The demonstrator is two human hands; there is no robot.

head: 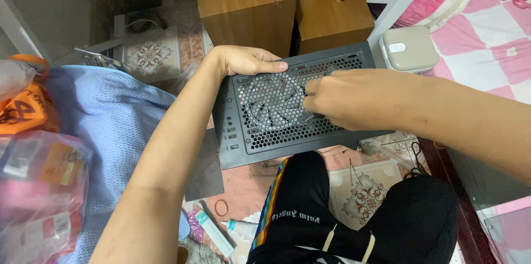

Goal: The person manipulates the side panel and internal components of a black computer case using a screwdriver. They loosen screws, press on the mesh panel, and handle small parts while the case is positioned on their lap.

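A dark grey computer case [243,148] lies across my lap with its perforated top mesh panel [271,131] facing up; a round fan [272,101] shows beneath the mesh. My left hand [246,60] grips the case's far left edge, thumb on the mesh. Over the right half of the mesh lies my right hand [354,98], its fingers pinched together on the mesh beside the fan. Whether they hold something small is hidden. A row of ports and buttons [231,134] runs along the case's left side.
Two wooden boxes [249,4] stand beyond the case. A white box-shaped device [409,48] sits at the right by pink checked bedding [487,37]. A blue cloth [105,126] and plastic bags [38,186] lie at the left. Small packets [213,231] litter the patterned floor.
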